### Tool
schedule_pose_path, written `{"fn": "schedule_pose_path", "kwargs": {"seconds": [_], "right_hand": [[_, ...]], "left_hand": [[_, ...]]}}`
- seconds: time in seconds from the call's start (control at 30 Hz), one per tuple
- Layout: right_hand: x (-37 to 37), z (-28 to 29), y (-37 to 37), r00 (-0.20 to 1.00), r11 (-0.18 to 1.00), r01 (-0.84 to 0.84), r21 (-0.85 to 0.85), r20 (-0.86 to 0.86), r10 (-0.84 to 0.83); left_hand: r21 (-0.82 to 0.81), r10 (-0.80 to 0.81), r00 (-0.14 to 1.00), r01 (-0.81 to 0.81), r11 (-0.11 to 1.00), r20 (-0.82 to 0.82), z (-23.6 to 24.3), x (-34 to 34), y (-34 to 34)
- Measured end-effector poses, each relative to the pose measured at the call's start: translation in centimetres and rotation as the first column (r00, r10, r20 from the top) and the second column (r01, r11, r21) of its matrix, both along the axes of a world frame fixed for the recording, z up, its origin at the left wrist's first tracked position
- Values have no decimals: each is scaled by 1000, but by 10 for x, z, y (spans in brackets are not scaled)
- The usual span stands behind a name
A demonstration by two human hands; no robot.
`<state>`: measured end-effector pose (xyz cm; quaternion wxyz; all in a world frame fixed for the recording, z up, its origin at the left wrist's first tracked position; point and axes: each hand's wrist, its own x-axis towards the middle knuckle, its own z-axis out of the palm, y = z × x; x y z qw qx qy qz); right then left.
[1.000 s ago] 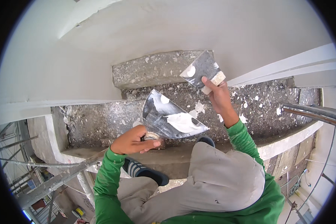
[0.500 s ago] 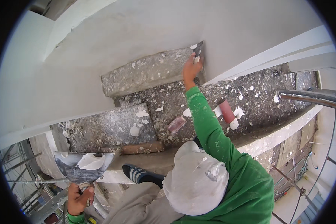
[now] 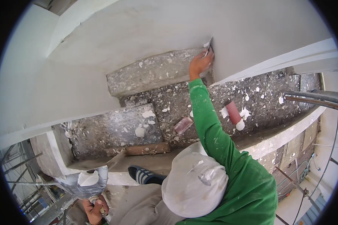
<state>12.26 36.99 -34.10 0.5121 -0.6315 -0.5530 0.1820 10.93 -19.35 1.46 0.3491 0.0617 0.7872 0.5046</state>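
Note:
My right hand (image 3: 201, 63), at the end of an outstretched green sleeve, grips a small putty knife (image 3: 209, 45). Its blade shows nearly edge-on against the inside corner of the grey wall (image 3: 244, 48), with a little white putty on it. Low at the left, my left hand (image 3: 95, 210) is wrapped round the handle of a wide putty knife (image 3: 72, 186). A lump of white putty (image 3: 88, 178) rests on that broad blade. Just below my right hand is a rough concrete ledge (image 3: 150, 71) spotted with white drips.
Putty splatters cover the dark floor (image 3: 266, 101). On it lie a red cylinder (image 3: 234, 112), a pinkish block (image 3: 183, 125) and a brown strip (image 3: 148, 149). A low white curb (image 3: 268, 150) runs along the near side. Metal pipes (image 3: 311, 97) jut in at the right; scaffolding (image 3: 18, 165) stands at the lower left.
The small putty knife has turned from showing its face to nearly edge-on, moving slightly up and right. My left hand and the wide putty knife have dropped lower and shifted right.

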Motion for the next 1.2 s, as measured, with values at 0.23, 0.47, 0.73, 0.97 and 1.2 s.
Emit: {"fn": "schedule_pose_path", "kwargs": {"seconds": [0.23,0.47,0.73,0.97,1.2], "right_hand": [[-48,-7,9,994,993,103,-58,-34,-105],[-82,-20,-22,995,989,-50,-136,-94,37],[-160,-2,-120,955,962,-240,-132,-211,209],[-227,7,-178,952,941,-242,-235,-244,184],[-251,24,-260,841,826,-520,-217,-303,449]], "left_hand": [[87,-29,999,27,996,27,-1,2,-21],[-91,88,996,-89,992,-15,9,15,-47],[-72,136,990,-138,988,-35,16,18,-50],[-27,194,981,-194,981,27,21,32,-65],[230,168,975,-133,964,-143,-2,30,-44]]}}
